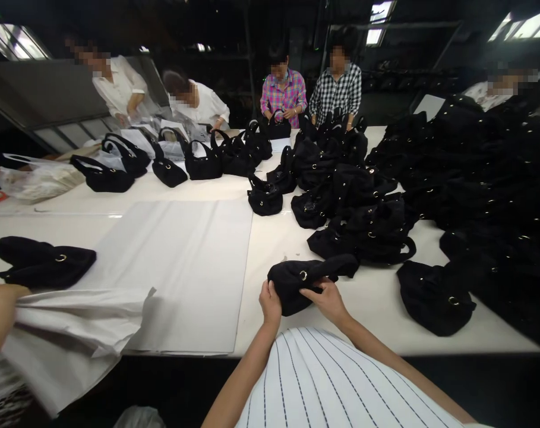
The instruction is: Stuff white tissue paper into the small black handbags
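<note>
Between my hands is a small black handbag (291, 291) with a gold ring on its side, close to the table's front edge. My left hand (271, 302) grips its left end, thumb on the near face. My right hand (327, 300) pinches the bag's right side below the handle, which points off to the right. Some of the fingers of both hands are hidden behind the fabric. Another black handbag (439, 300) lies to the right, apart from my hands. Beyond the held bag, a heap of black handbags (359, 220) covers the table.
Left of me lies a stack of white sheets (198, 267). A co-worker's hand (2, 315) at far left holds crumpled white paper (82, 333) near a black bag (47, 261). A large dark pile (496, 166) rises at right. Several people stand across the white table (270, 333).
</note>
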### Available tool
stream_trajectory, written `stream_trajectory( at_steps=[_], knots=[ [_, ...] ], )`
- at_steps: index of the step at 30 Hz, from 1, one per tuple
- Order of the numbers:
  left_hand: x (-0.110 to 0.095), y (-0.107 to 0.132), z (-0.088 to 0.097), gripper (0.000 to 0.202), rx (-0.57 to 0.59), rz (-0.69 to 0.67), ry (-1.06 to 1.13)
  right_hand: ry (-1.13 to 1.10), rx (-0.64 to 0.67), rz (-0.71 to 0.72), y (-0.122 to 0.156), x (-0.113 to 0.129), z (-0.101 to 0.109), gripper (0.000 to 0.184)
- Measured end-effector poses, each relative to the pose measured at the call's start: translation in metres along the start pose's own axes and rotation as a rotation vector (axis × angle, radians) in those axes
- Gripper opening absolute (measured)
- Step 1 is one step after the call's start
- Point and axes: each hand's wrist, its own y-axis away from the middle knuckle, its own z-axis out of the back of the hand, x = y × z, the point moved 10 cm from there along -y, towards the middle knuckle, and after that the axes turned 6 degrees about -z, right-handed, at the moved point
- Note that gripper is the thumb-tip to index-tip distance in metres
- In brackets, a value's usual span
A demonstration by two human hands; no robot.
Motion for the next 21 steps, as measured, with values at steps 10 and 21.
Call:
stream_trajectory(
  at_steps=[10,21],
  knots=[
    [0.067,-0.004,-0.008,0.024,-0.097,0.453,0.560,-0.045,-0.086,-0.037,0.010,-0.021,-0.004,0.026],
    [0.122,0.004,0.011,0.013,-0.143,0.599,0.541,0.145,0.374,0.395,0.036,0.022,-0.065,0.008]
  ],
)
